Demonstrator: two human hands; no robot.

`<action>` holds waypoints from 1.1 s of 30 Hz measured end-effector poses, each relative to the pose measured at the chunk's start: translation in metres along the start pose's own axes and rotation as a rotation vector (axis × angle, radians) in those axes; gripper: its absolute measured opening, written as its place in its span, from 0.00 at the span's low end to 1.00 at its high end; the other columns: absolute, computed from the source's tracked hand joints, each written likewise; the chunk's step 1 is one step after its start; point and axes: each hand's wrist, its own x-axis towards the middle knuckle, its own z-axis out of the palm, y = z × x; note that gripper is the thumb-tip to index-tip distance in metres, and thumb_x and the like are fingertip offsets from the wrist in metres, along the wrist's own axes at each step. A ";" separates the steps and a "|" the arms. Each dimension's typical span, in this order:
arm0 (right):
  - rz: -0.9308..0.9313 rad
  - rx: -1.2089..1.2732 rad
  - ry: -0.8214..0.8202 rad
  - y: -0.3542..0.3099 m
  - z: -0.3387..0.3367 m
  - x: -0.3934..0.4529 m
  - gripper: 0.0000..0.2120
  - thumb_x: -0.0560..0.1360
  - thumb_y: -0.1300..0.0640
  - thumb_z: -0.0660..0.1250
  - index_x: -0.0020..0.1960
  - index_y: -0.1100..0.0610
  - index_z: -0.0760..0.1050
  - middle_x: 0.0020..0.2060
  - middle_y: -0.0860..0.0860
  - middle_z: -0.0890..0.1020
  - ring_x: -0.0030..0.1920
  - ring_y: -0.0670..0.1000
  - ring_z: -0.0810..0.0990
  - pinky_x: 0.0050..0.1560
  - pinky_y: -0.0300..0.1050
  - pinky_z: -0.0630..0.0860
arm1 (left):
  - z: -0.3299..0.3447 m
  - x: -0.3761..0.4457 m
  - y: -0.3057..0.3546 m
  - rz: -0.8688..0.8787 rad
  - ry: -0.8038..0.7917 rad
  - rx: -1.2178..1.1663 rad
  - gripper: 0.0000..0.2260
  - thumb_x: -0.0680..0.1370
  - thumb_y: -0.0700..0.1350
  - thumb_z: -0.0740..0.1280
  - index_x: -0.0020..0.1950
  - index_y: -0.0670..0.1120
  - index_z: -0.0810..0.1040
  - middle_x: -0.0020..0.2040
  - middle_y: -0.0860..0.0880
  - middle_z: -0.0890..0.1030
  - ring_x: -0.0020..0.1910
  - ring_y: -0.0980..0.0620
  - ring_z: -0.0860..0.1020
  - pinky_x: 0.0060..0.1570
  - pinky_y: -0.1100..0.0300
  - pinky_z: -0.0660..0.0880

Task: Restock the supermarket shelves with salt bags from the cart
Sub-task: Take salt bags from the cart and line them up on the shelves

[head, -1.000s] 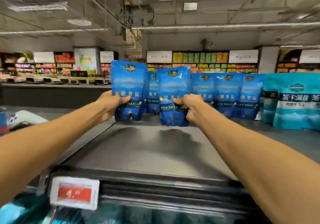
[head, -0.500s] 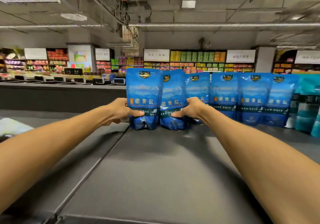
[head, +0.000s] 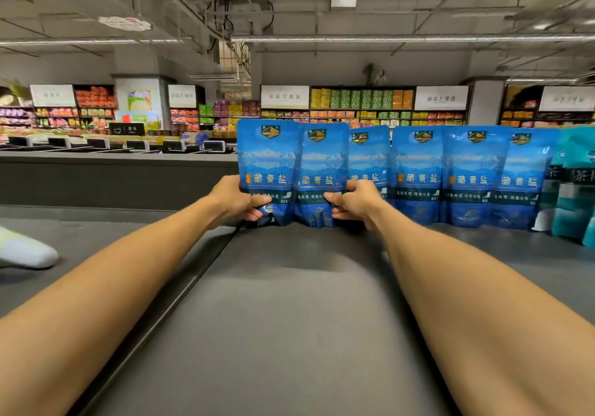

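Two blue salt bags stand upright at the far edge of the grey shelf top [head: 289, 303]. My left hand [head: 236, 199] grips the lower left edge of the leftmost blue salt bag [head: 269, 164]. My right hand [head: 352, 203] grips the second blue salt bag [head: 322, 171] at its lower right edge. Both bags rest on the shelf, touching each other and the row of blue salt bags [head: 450, 174] that stands to their right. The cart is out of view.
Teal bags [head: 574, 187] stand at the right end of the row. A white bag [head: 25, 251] lies on the neighbouring shelf panel at the left. A seam [head: 180, 290] divides the two panels. Store shelves [head: 360, 106] fill the background across an aisle.
Both hands have carried the two bags forward and set them down against the row at the back of the shelf. The view has moved closer over the shelf top.
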 end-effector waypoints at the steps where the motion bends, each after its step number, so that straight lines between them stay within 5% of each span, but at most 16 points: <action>1: -0.002 0.007 -0.001 0.000 0.001 0.000 0.06 0.73 0.61 0.75 0.47 0.56 0.78 0.36 0.52 0.81 0.31 0.48 0.78 0.33 0.40 0.83 | 0.000 0.001 -0.001 0.000 -0.002 -0.002 0.09 0.75 0.38 0.74 0.53 0.44 0.79 0.41 0.42 0.84 0.27 0.55 0.81 0.28 0.63 0.80; 8: 0.030 0.027 -0.001 0.002 -0.010 0.001 0.08 0.75 0.60 0.74 0.53 0.58 0.78 0.39 0.51 0.80 0.32 0.47 0.76 0.34 0.40 0.83 | 0.000 0.005 -0.010 -0.010 0.006 0.042 0.15 0.73 0.44 0.76 0.57 0.44 0.79 0.45 0.43 0.85 0.30 0.52 0.80 0.26 0.59 0.79; 17: 0.062 -0.016 0.053 -0.004 -0.016 -0.011 0.27 0.76 0.59 0.73 0.71 0.61 0.67 0.40 0.50 0.79 0.33 0.48 0.77 0.35 0.43 0.80 | -0.005 -0.016 -0.004 0.025 0.111 0.376 0.35 0.67 0.51 0.80 0.62 0.42 0.62 0.53 0.43 0.76 0.47 0.42 0.82 0.26 0.57 0.77; 24: 0.052 -0.100 0.130 -0.006 -0.014 -0.015 0.30 0.75 0.56 0.74 0.73 0.60 0.67 0.38 0.49 0.79 0.33 0.48 0.79 0.39 0.46 0.81 | 0.002 -0.022 -0.005 0.126 0.067 0.360 0.14 0.77 0.49 0.72 0.60 0.48 0.76 0.42 0.46 0.81 0.36 0.49 0.81 0.29 0.54 0.81; 29: 0.055 -0.047 0.081 -0.004 -0.013 -0.009 0.25 0.75 0.59 0.73 0.69 0.62 0.70 0.39 0.51 0.81 0.30 0.48 0.78 0.37 0.45 0.80 | -0.004 -0.012 -0.010 0.128 0.067 0.208 0.12 0.80 0.47 0.68 0.63 0.48 0.76 0.48 0.47 0.83 0.35 0.50 0.81 0.29 0.56 0.80; 33: 0.052 -0.010 0.038 -0.004 -0.007 -0.006 0.34 0.75 0.59 0.73 0.76 0.62 0.61 0.48 0.56 0.83 0.31 0.49 0.78 0.35 0.42 0.80 | -0.018 -0.004 -0.016 0.117 0.058 0.175 0.11 0.80 0.47 0.68 0.62 0.50 0.77 0.49 0.46 0.83 0.34 0.52 0.79 0.26 0.60 0.77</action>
